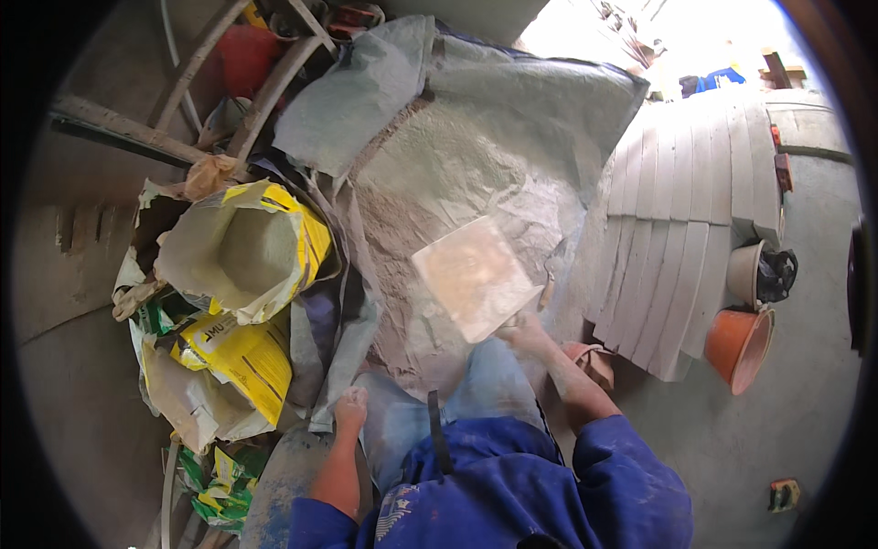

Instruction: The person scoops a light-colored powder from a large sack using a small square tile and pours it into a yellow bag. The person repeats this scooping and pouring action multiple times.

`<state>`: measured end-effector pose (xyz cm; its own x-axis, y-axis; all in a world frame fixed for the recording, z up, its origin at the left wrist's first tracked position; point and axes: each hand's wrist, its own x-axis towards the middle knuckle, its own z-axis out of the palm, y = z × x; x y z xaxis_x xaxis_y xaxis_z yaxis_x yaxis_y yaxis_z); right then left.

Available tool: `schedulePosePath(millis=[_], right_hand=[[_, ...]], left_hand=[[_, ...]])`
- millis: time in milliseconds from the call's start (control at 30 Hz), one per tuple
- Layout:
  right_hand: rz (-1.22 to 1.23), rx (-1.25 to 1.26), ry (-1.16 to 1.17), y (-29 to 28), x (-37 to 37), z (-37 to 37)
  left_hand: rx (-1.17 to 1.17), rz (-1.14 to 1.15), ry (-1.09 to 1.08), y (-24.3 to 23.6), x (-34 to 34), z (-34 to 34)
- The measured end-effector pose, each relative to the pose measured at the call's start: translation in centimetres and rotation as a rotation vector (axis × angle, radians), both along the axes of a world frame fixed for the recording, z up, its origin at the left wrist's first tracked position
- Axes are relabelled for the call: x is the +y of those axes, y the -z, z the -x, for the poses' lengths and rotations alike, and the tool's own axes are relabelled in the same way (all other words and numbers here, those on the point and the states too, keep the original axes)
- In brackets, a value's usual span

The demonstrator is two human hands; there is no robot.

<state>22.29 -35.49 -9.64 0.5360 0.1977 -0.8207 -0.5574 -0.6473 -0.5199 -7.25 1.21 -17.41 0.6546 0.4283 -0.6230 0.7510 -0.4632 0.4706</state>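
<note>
A square pale tile [476, 274], dusty on its upper face, is held at a slant in front of my knees. My right hand [523, 333] grips it near its lower right edge, with some of the fingers hidden. Below and around the tile spreads a dusty sheet [521, 110] covered with pale powder [393, 210]. My left hand [351, 401] is beside my left knee, dusty and closed like a fist, with no object visible in it.
Opened yellow bags [311, 233] stand on the left below a wooden frame [183, 73]. Stacked grey slabs [658, 238] rise on the right. Past them are an orange bucket [736, 352] and a pale bucket [745, 274] with a black bag. A small tool [784, 495] lies on the floor.
</note>
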Motion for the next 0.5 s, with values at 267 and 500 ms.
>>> schedulePosePath(millis=[267,500], right_hand=[[0.627,0.017,-0.007,2.9,-14.3,0.0],[0.676,-0.12,-0.133,19.3,-22.7,-9.8]], left_hand=[[0.101,0.022,0.015,-0.6,-2.5,-0.7],[0.186,-0.115,0.148,3.3,-7.0,-0.6]])
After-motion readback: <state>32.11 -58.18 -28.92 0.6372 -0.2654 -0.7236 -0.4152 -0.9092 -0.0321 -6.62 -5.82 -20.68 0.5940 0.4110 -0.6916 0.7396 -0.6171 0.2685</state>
